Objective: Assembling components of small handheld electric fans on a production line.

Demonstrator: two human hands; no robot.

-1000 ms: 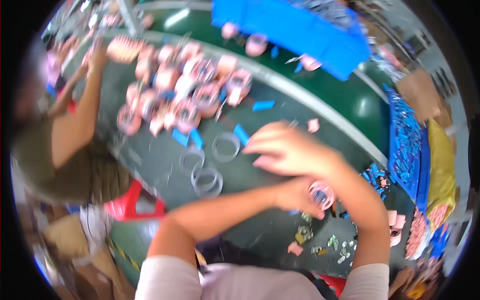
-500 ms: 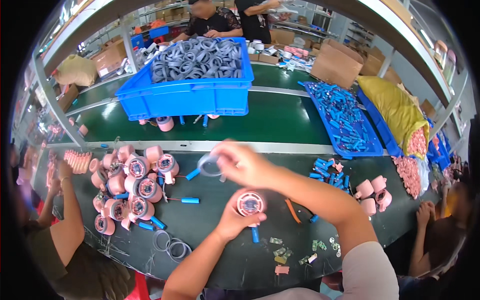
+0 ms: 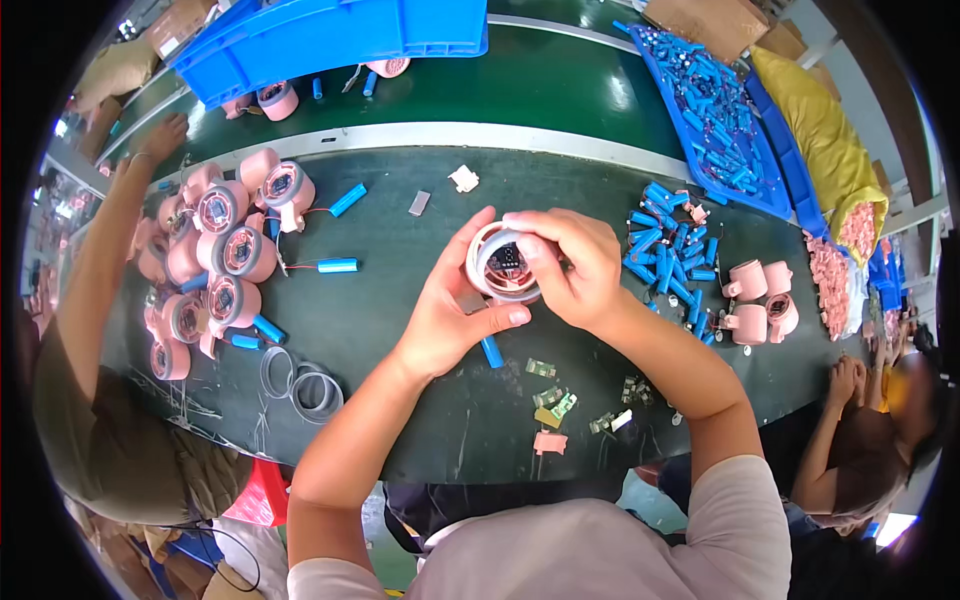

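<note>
My left hand (image 3: 440,300) is wrapped round a pink round housing (image 3: 503,262) whose open face, with a dark circuit board inside, points up. A grey ring (image 3: 519,296) lies about the housing's rim; whether it is fully seated I cannot tell. My right hand (image 3: 578,268) grips the ring at the housing's right side, thumb over the rim and fingers bent behind. Below the housing, a blue cylindrical battery (image 3: 491,351) shows beneath my left thumb. Loose grey rings (image 3: 318,393) lie on the table to the left.
Pink housings (image 3: 240,252) are heaped at left, some with wired batteries. Loose batteries (image 3: 665,250) and more pink housings (image 3: 746,324) lie right. Small circuit boards (image 3: 541,368) are near me. Beyond stand a blue bin (image 3: 335,40) and battery tray (image 3: 772,190). A co-worker's hand (image 3: 163,137) reaches from the left.
My right hand has brought the grey ring down onto the housing, which my left hand still holds. The view has tipped downward. The left co-worker's arm now reaches farther forward.
</note>
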